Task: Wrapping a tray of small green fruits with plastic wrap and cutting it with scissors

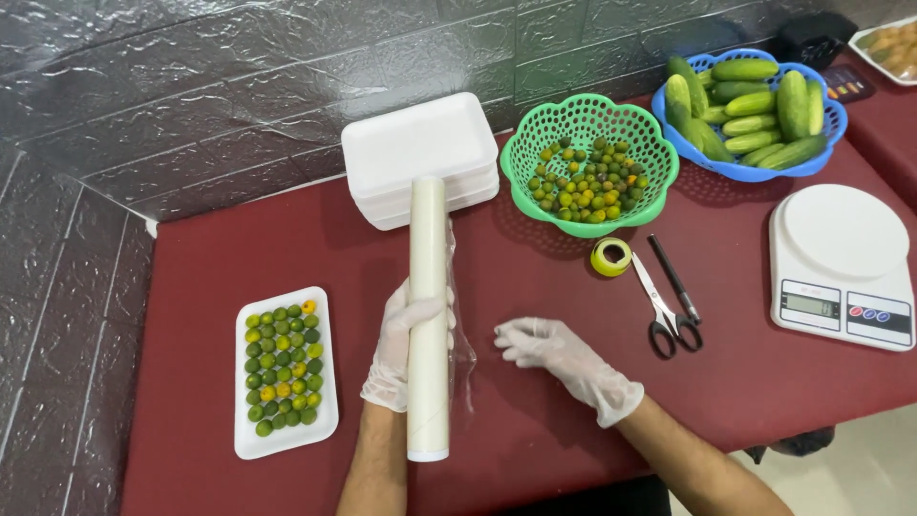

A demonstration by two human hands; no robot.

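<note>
My left hand (394, 352), in a clear glove, grips a long white roll of cling film (427, 250) that points away from me over the dark red table (239, 239). A loose flap of clear film (462, 354) hangs from the roll's right side. My gloved right hand (564, 361) rests flat on the table just right of that flap, fingers spread, holding nothing. A white foam tray (328, 373) filled with several small green and yellow limes lies to the left of the roll.
A stack of empty white foam trays (420, 143) sits behind the roll. Further right are a green basket of limes (654, 182), a blue basket of cucumbers (740, 172), a yellow tape roll (610, 256), scissors (662, 311), a black pen (673, 277) and a white kitchen scale (841, 263).
</note>
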